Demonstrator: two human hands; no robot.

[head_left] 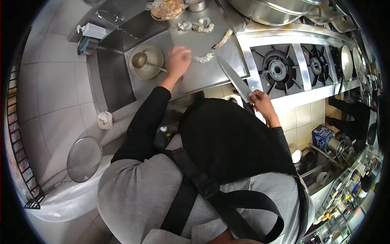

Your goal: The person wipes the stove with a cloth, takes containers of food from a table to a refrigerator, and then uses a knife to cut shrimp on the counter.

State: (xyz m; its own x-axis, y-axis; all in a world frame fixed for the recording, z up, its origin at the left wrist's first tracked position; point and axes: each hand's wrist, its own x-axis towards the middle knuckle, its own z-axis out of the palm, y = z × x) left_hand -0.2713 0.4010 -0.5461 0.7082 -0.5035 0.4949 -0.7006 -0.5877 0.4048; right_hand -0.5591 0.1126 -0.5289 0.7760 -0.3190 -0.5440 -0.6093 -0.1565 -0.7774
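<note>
My right hand (262, 103) grips a large kitchen knife (235, 79) by its handle. Its broad blade points up and left over the steel counter (215, 77). Beside the blade tip lies a peeled shrimp (202, 58), just right of my left hand (178, 63). Motion smears the left fingers, so what they hold, if anything, does not show. Farther back, several pale peeled shrimp (198, 26) sit in a pile. A striped prawn (222, 39) with its shell on lies near the counter's right side.
In the sink (115, 77) at left sits a metal bowl (153, 75) with a ladle (139, 60) in it. A container of orange-brown food (170, 9) stands at the back. The gas stove (298, 51) adjoins on the right, with a large pot (272, 10) behind it.
</note>
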